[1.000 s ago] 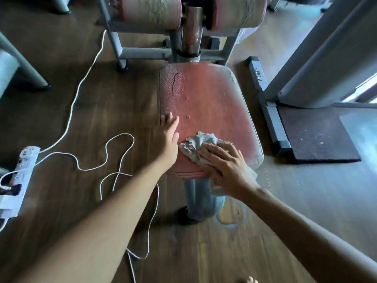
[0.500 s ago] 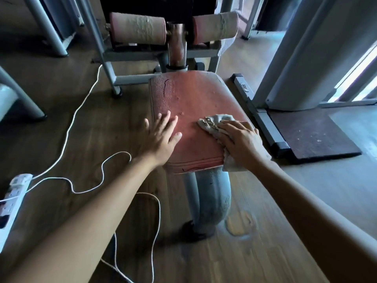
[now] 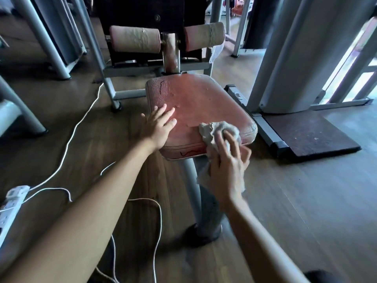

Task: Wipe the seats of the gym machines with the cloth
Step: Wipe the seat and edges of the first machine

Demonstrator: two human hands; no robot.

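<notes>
On the near right corner of the red seat [image 3: 200, 103], the right hand [image 3: 226, 162] grips the grey cloth [image 3: 216, 129]. Its fingers bend over the bunched-up cloth and press it on the seat. A loose bit of cloth hangs down under the hand, off the front edge. This hand looks blurry. The left hand [image 3: 158, 125] lies flat on the left side of the seat, fingers straight and spread out, and it holds nothing. The two hands are apart, with bare seat between them.

The seat skin is worn and bumpy, with a dark crack [image 3: 161, 89] near its far left corner. A thick grey post [image 3: 191, 180] holds the seat up from the wood floor [image 3: 285, 201]. Behind the seat, the left roller pad [image 3: 134, 40] and the right roller pad [image 3: 204, 36] stick out from a rusty bar [image 3: 170, 52]. A white cord [image 3: 69, 139] loops over the floor on the left, and a white power strip [image 3: 12, 201] lies at the left edge. On the right, a dark mat [image 3: 310, 135] lies beside a big grey machine column [image 3: 295, 58].
</notes>
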